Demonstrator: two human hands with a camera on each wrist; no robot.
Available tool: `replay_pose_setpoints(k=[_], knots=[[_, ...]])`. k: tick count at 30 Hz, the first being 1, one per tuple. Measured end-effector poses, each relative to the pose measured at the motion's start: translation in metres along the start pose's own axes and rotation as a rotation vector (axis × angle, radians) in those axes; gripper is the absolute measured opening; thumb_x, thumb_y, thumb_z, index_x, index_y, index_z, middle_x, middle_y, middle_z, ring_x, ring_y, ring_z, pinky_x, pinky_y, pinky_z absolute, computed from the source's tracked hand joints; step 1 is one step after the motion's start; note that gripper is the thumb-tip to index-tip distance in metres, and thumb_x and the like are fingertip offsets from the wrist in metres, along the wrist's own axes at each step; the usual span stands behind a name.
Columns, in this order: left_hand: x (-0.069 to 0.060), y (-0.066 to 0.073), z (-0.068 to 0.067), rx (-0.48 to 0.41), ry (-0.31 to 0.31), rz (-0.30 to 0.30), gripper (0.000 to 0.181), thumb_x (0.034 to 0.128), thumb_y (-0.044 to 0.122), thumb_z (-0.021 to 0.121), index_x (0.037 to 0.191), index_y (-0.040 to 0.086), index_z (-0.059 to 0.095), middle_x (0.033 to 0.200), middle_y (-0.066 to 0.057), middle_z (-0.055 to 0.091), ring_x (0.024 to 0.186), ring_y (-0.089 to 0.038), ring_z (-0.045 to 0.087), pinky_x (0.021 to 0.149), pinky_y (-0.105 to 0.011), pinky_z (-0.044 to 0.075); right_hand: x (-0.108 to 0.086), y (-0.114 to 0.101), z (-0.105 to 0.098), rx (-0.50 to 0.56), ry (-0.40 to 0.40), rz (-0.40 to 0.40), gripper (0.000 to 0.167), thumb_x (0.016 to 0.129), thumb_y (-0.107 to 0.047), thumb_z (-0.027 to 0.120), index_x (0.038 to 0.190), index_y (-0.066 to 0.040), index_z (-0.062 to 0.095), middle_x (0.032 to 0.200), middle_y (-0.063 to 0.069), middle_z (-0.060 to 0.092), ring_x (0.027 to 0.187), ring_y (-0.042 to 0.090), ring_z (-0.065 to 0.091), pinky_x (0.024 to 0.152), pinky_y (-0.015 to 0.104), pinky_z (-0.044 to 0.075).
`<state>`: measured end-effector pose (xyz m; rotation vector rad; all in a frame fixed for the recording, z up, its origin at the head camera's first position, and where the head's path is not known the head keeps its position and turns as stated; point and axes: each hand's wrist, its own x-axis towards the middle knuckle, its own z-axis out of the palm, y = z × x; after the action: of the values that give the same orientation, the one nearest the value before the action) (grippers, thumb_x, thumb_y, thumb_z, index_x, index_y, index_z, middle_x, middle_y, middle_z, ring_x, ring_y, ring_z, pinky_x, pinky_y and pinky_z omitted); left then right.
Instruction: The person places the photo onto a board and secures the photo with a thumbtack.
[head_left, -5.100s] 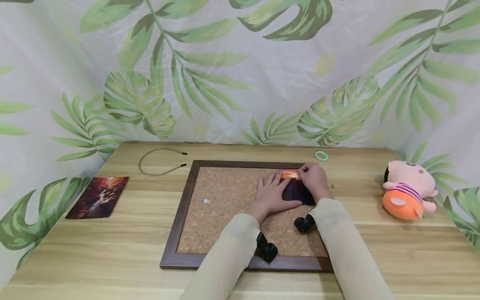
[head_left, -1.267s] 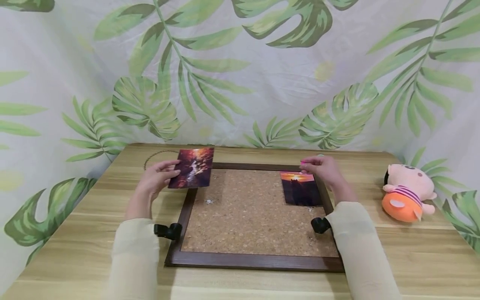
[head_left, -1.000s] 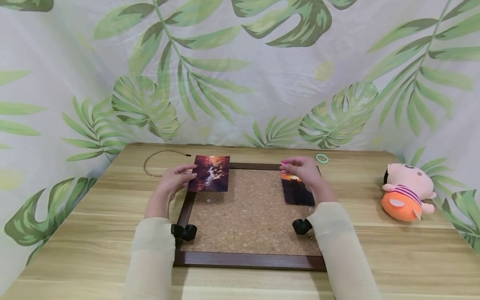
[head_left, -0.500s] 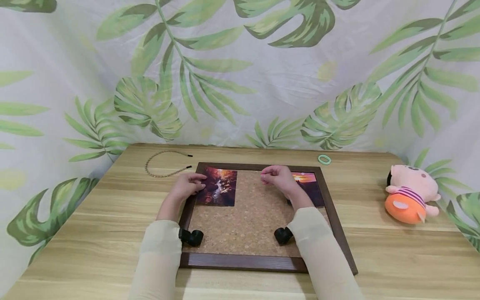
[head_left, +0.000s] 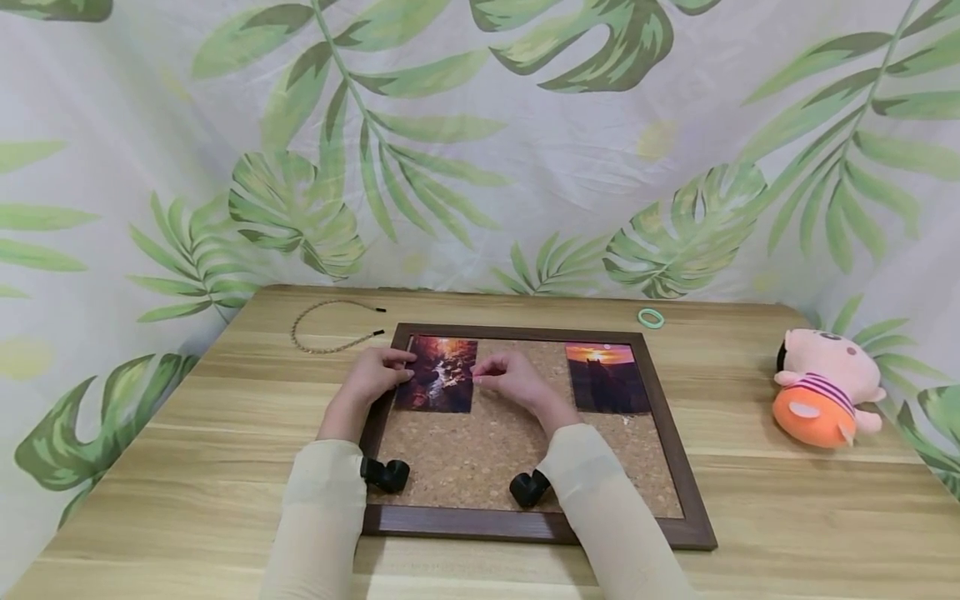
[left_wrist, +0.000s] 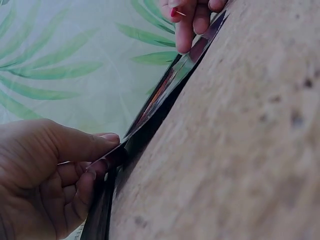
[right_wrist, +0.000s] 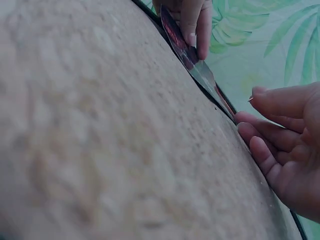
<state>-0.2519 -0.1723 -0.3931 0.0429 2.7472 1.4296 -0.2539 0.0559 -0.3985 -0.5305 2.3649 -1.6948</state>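
Observation:
On the left part of a framed corkboard (head_left: 480,467) lies a photo (head_left: 441,392) of a glowing autumn stream. My left hand (head_left: 367,382) pinches that photo's left edge between thumb and fingers; the left wrist view shows the edge lifted slightly off the cork. My right hand (head_left: 519,385) is at the photo's right edge, its fingers touching it. Between its thumb and fingers it pinches a small red-pink push pin (left_wrist: 173,12), whose metal point sticks out clear of the photo. A sunset photo (head_left: 609,385) lies at the board's upper right, a pale dot at its top.
A plush toy (head_left: 825,387) lies on the wooden table (head_left: 750,500) at the right. Behind the board are a light green ring (head_left: 650,317) and, to the left, a braided band (head_left: 298,321) with dark tips. A leaf-print curtain hangs behind.
The stream photo, first on the table at left, was picked up by my left hand and brought down onto the corkboard's left part. My right hand left the sunset photo and moved left with the push pin.

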Motion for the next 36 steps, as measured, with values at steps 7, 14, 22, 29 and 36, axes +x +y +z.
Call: replay_pose_setpoints(k=[7, 14, 22, 29, 36], knots=[[0.0001, -0.0003, 0.0006, 0.066, -0.006, 0.022, 0.028, 0.0786, 0.004, 0.061, 0.106, -0.003, 0.060, 0.074, -0.007, 0.049, 0.062, -0.018, 0.040, 0.058, -0.029, 0.034, -0.0022, 0.0014, 0.0000, -0.062, 0.003, -0.019, 0.009, 0.078, 0.000, 0.061, 0.085, 0.006, 0.064, 0.090, 0.010, 0.061, 0.079, 0.016, 0.052, 0.067, 0.026, 0.041], [-0.0002, 0.0009, 0.0027, 0.180, -0.013, 0.047, 0.030, 0.0786, 0.009, 0.062, 0.107, 0.000, 0.061, 0.070, -0.007, 0.051, 0.057, -0.018, 0.041, 0.054, -0.029, 0.033, -0.0010, 0.0041, -0.0001, -0.080, 0.013, 0.013, 0.010, 0.079, -0.003, 0.062, 0.087, 0.002, 0.065, 0.091, 0.007, 0.060, 0.082, 0.016, 0.052, 0.069, 0.026, 0.041], [-0.0028, 0.0026, 0.0021, 0.187, -0.027, 0.074, 0.029, 0.0794, 0.008, 0.061, 0.107, -0.002, 0.060, 0.068, -0.006, 0.050, 0.054, -0.017, 0.040, 0.051, -0.029, 0.033, -0.0011, 0.0048, 0.0003, -0.100, 0.022, 0.044, 0.007, 0.080, -0.006, 0.061, 0.085, -0.003, 0.065, 0.093, 0.004, 0.060, 0.085, 0.016, 0.052, 0.071, 0.028, 0.041], [-0.0042, 0.0045, 0.0010, 0.188, -0.025, 0.086, 0.028, 0.0790, 0.006, 0.061, 0.105, -0.004, 0.060, 0.066, -0.006, 0.049, 0.053, -0.017, 0.039, 0.051, -0.029, 0.033, -0.0008, 0.0054, 0.0017, -0.129, 0.034, 0.044, 0.006, 0.079, -0.007, 0.062, 0.083, -0.004, 0.065, 0.092, 0.002, 0.060, 0.085, 0.015, 0.052, 0.074, 0.029, 0.040], [-0.0042, 0.0047, 0.0009, 0.184, -0.029, 0.070, 0.028, 0.0795, 0.007, 0.061, 0.106, -0.004, 0.060, 0.066, -0.006, 0.048, 0.053, -0.017, 0.039, 0.051, -0.029, 0.032, -0.0003, 0.0045, 0.0031, -0.141, 0.041, 0.024, 0.006, 0.079, -0.006, 0.062, 0.083, -0.003, 0.066, 0.092, 0.004, 0.061, 0.085, 0.016, 0.053, 0.075, 0.029, 0.040]])
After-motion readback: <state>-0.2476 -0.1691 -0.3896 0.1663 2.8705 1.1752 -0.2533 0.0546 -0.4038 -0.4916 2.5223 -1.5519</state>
